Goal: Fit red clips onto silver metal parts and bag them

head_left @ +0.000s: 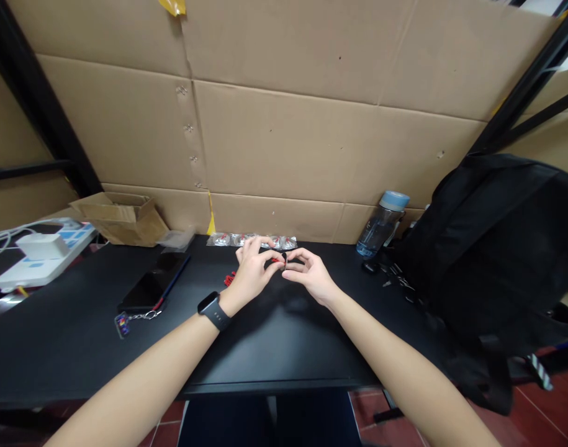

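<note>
Above the middle of the black table, my two hands meet at a small dark round piece (285,261) with a pale rim; its exact kind is too small to tell. My right hand (313,277) grips it between thumb and fingers. From the other side, my left hand (253,273), with a watch on its wrist, pinches a small red bit (276,260) at the piece's edge. A red coiled thing (229,278) lies on the table beside my left hand, partly hidden by it. Behind the hands runs a row of clear packets (220,239) with red bits inside.
A phone (156,282) with a keychain, an open cardboard box (125,220) and a white power strip (46,261) are at left. On the right stand a water bottle (381,225), keys (395,273) and a black backpack (502,261). A cardboard wall (284,143) closes off the back.
</note>
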The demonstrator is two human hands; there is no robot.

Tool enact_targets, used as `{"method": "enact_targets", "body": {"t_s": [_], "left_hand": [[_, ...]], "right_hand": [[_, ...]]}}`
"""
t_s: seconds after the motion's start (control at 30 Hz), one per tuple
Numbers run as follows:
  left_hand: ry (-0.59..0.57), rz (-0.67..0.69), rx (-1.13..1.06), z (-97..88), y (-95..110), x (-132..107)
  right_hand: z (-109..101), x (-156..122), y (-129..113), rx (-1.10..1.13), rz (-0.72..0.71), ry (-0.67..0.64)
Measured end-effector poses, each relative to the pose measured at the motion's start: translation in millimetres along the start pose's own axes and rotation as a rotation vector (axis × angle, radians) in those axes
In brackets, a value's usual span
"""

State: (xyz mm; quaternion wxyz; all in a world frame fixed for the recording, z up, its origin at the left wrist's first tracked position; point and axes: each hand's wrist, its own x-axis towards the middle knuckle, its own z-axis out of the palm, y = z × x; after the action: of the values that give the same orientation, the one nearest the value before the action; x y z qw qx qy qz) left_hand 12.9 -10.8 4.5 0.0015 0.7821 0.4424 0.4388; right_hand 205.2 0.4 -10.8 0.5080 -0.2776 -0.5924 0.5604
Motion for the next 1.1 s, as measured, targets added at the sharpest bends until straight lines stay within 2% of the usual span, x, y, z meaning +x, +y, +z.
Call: {"method": "enact_targets", "body": {"t_s": [0.23, 0.4, 0.77, 0.83, 0.93, 1.0, 1.1], "left_hand": [[-0.013, 0.001, 0.006, 2.8, -2, -1], [0.0, -0.005, 0.015, 1.0, -2, 1], [-0.041, 0.015, 0.006, 1.8, 0, 0], [-0.035, -0.011, -0.008, -0.8, 0, 2], [-0.02, -0.075, -0.032, -5.2, -2, 4], [-0.077, -0.075, -0.022, -6.4, -5, 4], [-0.238, -0.02, 0.005, -3.1, -8, 1]], "right_hand": [[-2, 2, 4, -0.037, 0.032, 0.002], [-10, 6, 4, -0.133, 0.039, -0.052], [-12, 7, 1, -0.339, -0.028, -0.128], [-16, 8, -1, -0.466, -0.085, -0.141], [-22, 5, -11, -0.814, -0.212, -0.186], [-24, 1, -18, -1.024, -0.287, -0.229], [-23, -2, -25, -1.148, -0.336, -0.261]]}}
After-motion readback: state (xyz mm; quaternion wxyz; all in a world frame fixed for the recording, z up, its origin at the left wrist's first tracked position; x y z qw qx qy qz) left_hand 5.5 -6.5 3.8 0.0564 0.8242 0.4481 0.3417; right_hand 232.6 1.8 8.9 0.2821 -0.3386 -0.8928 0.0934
